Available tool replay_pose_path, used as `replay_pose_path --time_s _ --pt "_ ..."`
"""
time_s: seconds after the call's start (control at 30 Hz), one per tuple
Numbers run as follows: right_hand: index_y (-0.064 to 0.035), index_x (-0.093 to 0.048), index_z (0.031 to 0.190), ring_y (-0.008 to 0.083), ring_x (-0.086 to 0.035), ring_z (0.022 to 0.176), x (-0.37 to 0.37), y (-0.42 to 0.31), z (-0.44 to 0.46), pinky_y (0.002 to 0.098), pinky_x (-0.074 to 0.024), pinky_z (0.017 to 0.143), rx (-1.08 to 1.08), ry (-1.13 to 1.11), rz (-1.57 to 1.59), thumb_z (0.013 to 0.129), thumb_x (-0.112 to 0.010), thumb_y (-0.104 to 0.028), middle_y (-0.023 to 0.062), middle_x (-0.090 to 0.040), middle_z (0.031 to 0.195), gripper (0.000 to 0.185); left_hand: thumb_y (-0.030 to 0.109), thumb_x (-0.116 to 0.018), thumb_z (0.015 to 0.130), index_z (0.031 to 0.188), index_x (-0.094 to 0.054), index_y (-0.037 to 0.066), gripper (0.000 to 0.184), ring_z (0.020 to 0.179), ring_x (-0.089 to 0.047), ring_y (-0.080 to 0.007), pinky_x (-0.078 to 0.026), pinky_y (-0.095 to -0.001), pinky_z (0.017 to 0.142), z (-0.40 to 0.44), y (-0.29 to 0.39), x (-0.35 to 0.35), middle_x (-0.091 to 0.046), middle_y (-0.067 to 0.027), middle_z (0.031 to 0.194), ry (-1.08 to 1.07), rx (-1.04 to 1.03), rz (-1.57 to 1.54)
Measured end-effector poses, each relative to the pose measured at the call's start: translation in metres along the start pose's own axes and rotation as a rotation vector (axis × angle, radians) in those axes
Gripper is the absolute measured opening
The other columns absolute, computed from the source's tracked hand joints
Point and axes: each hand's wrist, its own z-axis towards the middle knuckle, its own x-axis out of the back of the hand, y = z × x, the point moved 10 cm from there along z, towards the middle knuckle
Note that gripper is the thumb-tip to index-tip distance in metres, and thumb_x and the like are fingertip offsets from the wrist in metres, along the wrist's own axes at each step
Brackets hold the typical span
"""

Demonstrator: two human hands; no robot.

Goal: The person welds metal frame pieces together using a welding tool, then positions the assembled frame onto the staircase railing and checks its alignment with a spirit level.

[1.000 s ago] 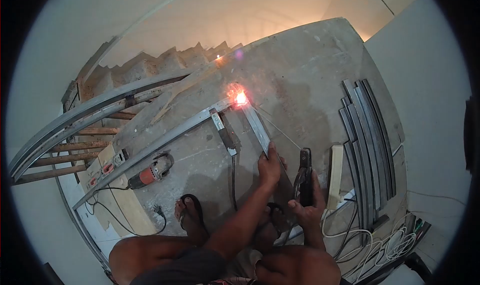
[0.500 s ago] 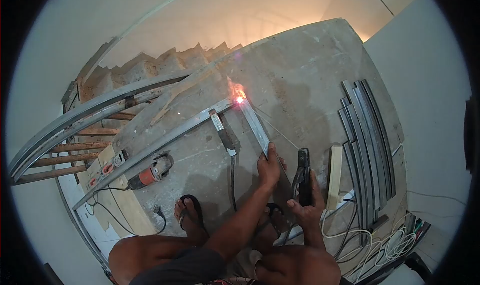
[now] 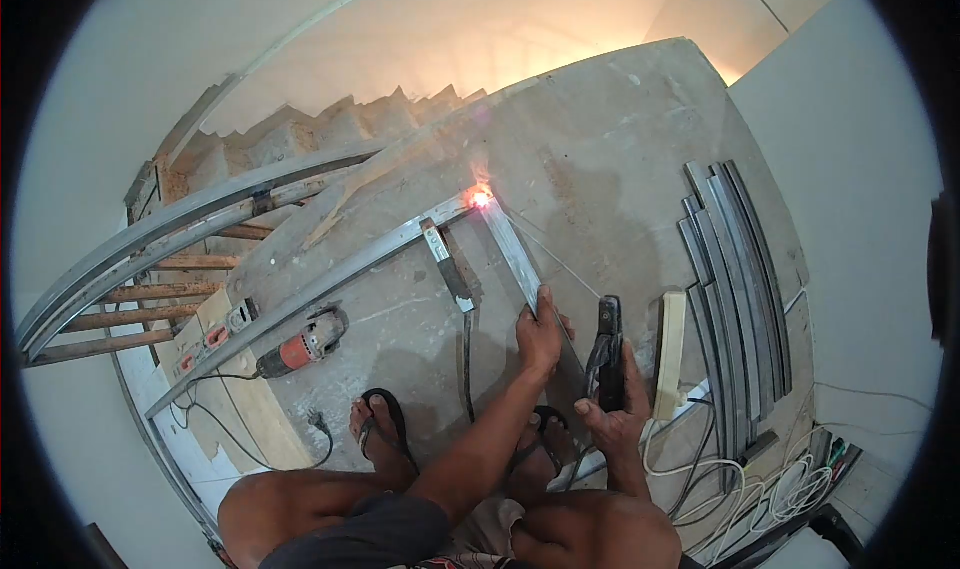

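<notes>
My left hand (image 3: 540, 341) is wrapped around a short square metal tube (image 3: 513, 254) lying at an angle on the floor. Its far end meets a long metal tube (image 3: 340, 281), and a bright welding arc (image 3: 481, 198) glows at that corner. In my right hand (image 3: 618, 404) is a black electrode holder (image 3: 606, 349), fingers closed around it. From the holder a thin welding rod (image 3: 560, 259) reaches to the glowing corner. A ground clamp (image 3: 447, 266) with a black cable grips the long tube near the joint.
An angle grinder (image 3: 303, 347) lies left of my feet. Several metal tubes (image 3: 735, 299) are stacked at right, beside a wooden block (image 3: 670, 354) and coiled white cable (image 3: 800, 489). Stairs (image 3: 300, 134) and a curved metal railing (image 3: 200, 214) run along the left.
The flare and smoke at the joint have become smaller. Both hands and the tubes stay almost where they were.
</notes>
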Motion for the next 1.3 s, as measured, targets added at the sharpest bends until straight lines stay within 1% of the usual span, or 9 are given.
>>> replay_pose_path --time_s 0.23,0.33,0.4,0.47,0.5,0.6,0.73,0.87,1.3 --pt "0.005 -0.042 0.146 0.0117 -0.054 0.073 -0.002 -0.007 0.002 0.0253 -0.0462 0.059 0.1 -0.003 -0.053 0.071 -0.086 -0.053 0.0095 -0.062 0.105 0.104 0.058 -0.051 0.098 0.091 -0.051 0.001 0.057 0.052 -0.059 -0.019 -0.049 -0.0339 0.05 0.0 -0.001 0.0 -0.057 -0.0088 0.066 -0.004 -0.019 -0.001" --pt "0.0056 -0.041 0.146 0.0168 -0.059 0.084 -0.004 -0.009 0.001 0.029 -0.0494 0.068 -0.007 -0.014 0.091 0.073 -0.086 -0.048 0.0119 -0.061 0.11 0.101 0.06 -0.052 0.097 0.092 -0.051 0.0 0.06 0.052 -0.059 -0.019 -0.048 -0.0338 0.049 -0.006 0.008 0.003 -0.057 -0.0089 0.066 0.021 -0.024 0.083" --pt "0.0063 -0.041 0.146 0.0147 -0.058 0.09 -0.001 -0.017 0.003 0.0269 -0.0476 0.069 0.17 -0.003 -0.055 0.073 -0.087 -0.044 0.0112 -0.061 0.111 0.1 0.063 -0.051 0.096 0.098 -0.051 0.0 0.063 0.05 -0.058 -0.0185 -0.048 -0.0338 0.049 0.003 -0.001 0.0 -0.056 -0.0076 0.062 -0.006 -0.022 -0.011" --pt "0.0062 -0.041 0.146 0.0128 -0.058 0.089 -0.005 -0.015 0.002 0.0235 -0.0446 0.065 0.011 0.016 0.215 0.072 -0.088 -0.042 0.0107 -0.062 0.107 0.1 0.065 -0.052 0.095 0.088 -0.057 0.0 0.065 0.048 -0.058 -0.0188 -0.048 -0.0348 0.049 0.003 -0.007 0.01 -0.056 -0.007 0.057 0.073 0.042 0.216" --pt "0.0063 -0.04 0.146 0.0127 -0.057 0.088 -0.004 -0.01 0.0 0.0228 -0.044 0.063 0.012 -0.011 0.17 0.072 -0.088 -0.041 0.0103 -0.062 0.107 0.1 0.069 -0.054 0.091 0.07 -0.06 0.001 0.071 0.048 -0.058 -0.0195 -0.048 -0.0358 0.049 -0.006 0.008 0.007 -0.058 -0.0075 0.054 0.102 -0.052 0.05" --pt "0.0071 -0.039 0.147 0.0095 -0.055 0.082 -0.004 -0.004 0.001 0.0213 -0.0416 0.059 0.052 -0.047 0.105 0.073 -0.088 -0.039 0.0079 -0.06 0.106 0.1 0.074 -0.053 0.089 0.058 -0.06 0.003 0.077 0.047 -0.058 -0.0203 -0.047 -0.0361 0.048 0.0 -0.002 0.009 -0.058 -0.0081 0.052 0.093 0.015 0.096" --pt "0.0066 -0.038 0.148 0.0103 -0.055 0.083 -0.004 -0.015 0.002 0.0218 -0.0429 0.061 0.101 -0.022 0.174 0.073 -0.089 -0.036 0.0082 -0.06 0.111 0.1 0.072 -0.051 0.091 0.07 -0.064 0.002 0.074 0.05 -0.06 -0.0205 -0.047 -0.0356 0.049 -0.003 -0.002 0.011 -0.059 -0.0073 0.056 0.095 0.062 0.179" --pt "0.0061 -0.037 0.148 0.024 -0.057 0.121 -0.004 -0.017 0.003 0.0353 -0.0474 0.098 0.128 -0.02 0.226 0.076 -0.086 -0.04 0.0199 -0.058 0.134 0.099 0.063 -0.051 0.096 0.094 -0.057 0.003 0.06 0.06 -0.062 -0.0178 -0.049 -0.0336 0.052 0.005 0.001 0.007 -0.058 -0.0059 0.066 0.034 -0.065 0.125" --pt "0.006 -0.037 0.148 0.0171 -0.06 0.103 -0.003 -0.005 0.004 0.0287 -0.0511 0.083 0.065 -0.043 0.119 0.073 -0.088 -0.036 0.0134 -0.06 0.128 0.1 0.056 -0.05 0.1 0.083 -0.054 0.005 0.055 0.051 -0.057 -0.018 -0.047 -0.0359 0.05 -0.006 0.008 -0.001 -0.057 -0.0058 0.064 0.034 -0.024 0.023"
